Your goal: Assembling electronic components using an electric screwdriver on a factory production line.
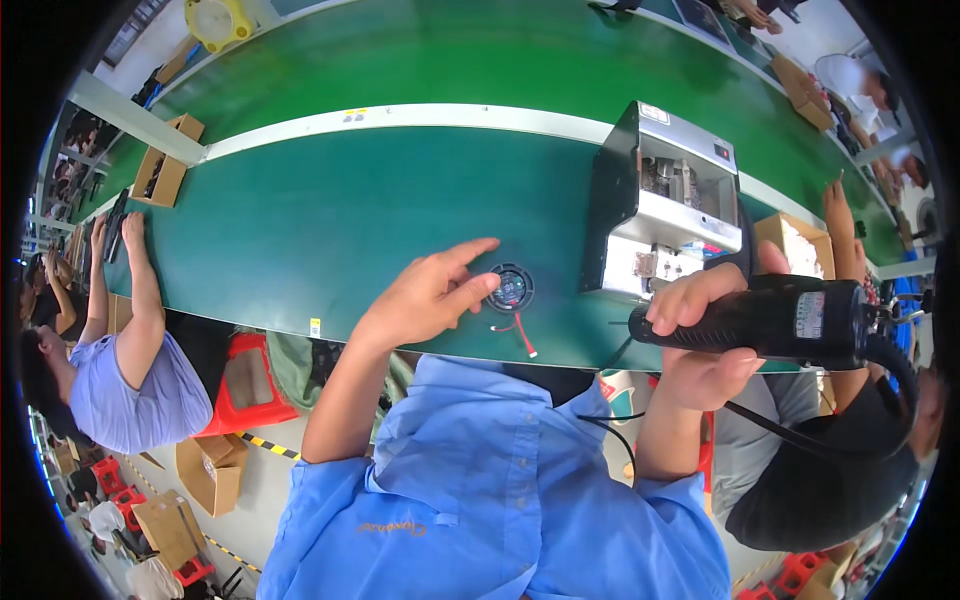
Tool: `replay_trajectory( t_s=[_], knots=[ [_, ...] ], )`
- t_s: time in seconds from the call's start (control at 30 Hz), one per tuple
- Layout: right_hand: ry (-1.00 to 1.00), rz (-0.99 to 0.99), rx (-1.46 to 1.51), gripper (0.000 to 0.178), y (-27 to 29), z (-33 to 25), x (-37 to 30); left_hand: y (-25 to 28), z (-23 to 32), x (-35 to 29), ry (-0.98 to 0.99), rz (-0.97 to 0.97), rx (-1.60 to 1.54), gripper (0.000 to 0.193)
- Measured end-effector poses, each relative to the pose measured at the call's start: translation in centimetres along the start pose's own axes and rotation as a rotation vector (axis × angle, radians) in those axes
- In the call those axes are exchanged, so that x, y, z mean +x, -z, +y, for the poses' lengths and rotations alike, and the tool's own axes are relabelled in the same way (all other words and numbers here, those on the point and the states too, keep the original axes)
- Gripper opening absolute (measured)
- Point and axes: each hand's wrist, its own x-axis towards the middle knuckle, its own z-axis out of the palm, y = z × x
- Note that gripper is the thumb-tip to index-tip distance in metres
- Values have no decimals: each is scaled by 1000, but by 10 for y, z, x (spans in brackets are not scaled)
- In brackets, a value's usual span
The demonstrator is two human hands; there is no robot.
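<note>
On the green worktop lies a small round black part [513, 288] with a circuit board in its middle and a short red lead [524, 335] ending in a plug. My left hand [425, 298] rests at its left side, thumb touching the rim. The index finger points out above the part, apart from the thumb, and the other fingers are curled. My right hand [700, 345] is wrapped round a black electric screwdriver [770, 322], held nearly level over the front edge. Its thin bit points left toward the round part, not touching it.
A silver and black machine [665, 205] stands right of the round part. Behind it is a cardboard box [805, 245] of white items. A cable [905, 400] loops down from the screwdriver. A white rail [420, 115] borders the worktop's far side. Other people sit at left and right.
</note>
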Motion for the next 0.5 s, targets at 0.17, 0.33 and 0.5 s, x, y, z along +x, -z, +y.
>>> replay_trajectory(
  t_s=[0.17,0.33,0.5],
  knots=[
    [7,0,5,87,-3,5,3,-3,-5,-6,-66,303,140,53],
    [-10,6,11,87,-2,6,5,-23,18,-11,-163,339,404,72],
    [-20,9,21,89,-1,10,6,-46,12,0,-220,410,604,67]
  ],
)
